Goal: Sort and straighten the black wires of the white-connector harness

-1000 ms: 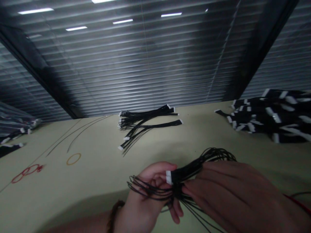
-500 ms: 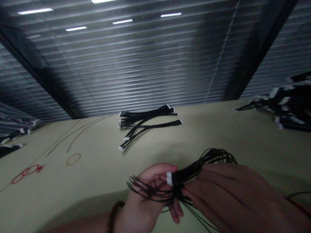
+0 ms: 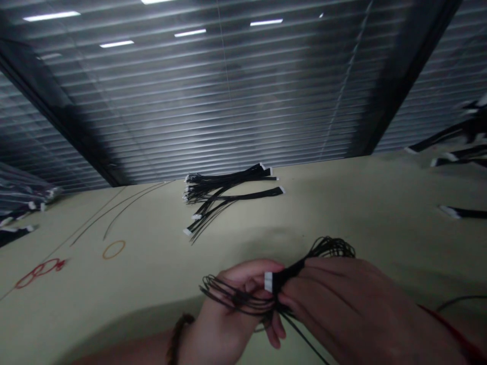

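Left hand (image 3: 224,324) and right hand (image 3: 353,309) together, clamped on black wire bundle (image 3: 289,274); white connector (image 3: 268,282) showing.

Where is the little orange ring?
In the head view, the orange ring lies on the pale table, on the left side, just right of the red loops and left of the black cable bundle.
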A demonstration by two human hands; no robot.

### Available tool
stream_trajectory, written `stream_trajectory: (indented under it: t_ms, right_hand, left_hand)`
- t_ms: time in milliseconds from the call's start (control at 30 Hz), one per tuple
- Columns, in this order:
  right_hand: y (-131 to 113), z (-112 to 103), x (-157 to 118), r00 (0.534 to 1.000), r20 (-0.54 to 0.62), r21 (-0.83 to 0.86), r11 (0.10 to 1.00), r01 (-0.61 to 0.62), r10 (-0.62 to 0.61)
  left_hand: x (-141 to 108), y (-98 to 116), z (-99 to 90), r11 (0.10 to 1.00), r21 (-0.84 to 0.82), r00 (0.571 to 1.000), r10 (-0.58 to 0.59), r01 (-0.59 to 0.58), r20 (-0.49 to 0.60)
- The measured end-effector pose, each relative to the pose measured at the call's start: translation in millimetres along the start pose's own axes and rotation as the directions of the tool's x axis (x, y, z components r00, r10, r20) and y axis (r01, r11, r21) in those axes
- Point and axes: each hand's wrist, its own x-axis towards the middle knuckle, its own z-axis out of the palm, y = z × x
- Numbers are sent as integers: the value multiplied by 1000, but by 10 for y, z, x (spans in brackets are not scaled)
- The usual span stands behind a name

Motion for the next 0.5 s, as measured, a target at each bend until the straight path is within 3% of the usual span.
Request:
stream_trajectory:
  t_ms: [100, 200, 300, 367, 433, 500]
  right_hand:
    - [58, -7, 43, 997, 80, 71, 997, 8, -13]
    - [201, -123, 180, 977, 168, 46, 989, -141, 131]
    - [428, -301, 304, 891, 308, 40, 932, -361, 332]
    - [577, -414, 327, 840, 382, 47, 900, -434, 385]
    - [670, -504, 293, 829, 398, 20, 900, -435, 392]
    - [679, -561, 212, 850, 374, -35, 921, -387, 371]
  left_hand:
    - [21, 44, 10, 997, 31, 994, -70, 73, -90]
    - [63, 109, 17, 989, 63, 967, -119, 137, -225]
    - [104, 156, 16, 975, 130, 931, -129, 183, -342]
    - [119, 161, 14, 966, 171, 918, -118, 194, -380]
    - [125, 151, 11, 964, 195, 913, -92, 182, -397]
    - [128, 138, 5, 964, 202, 908, -75, 172, -413]
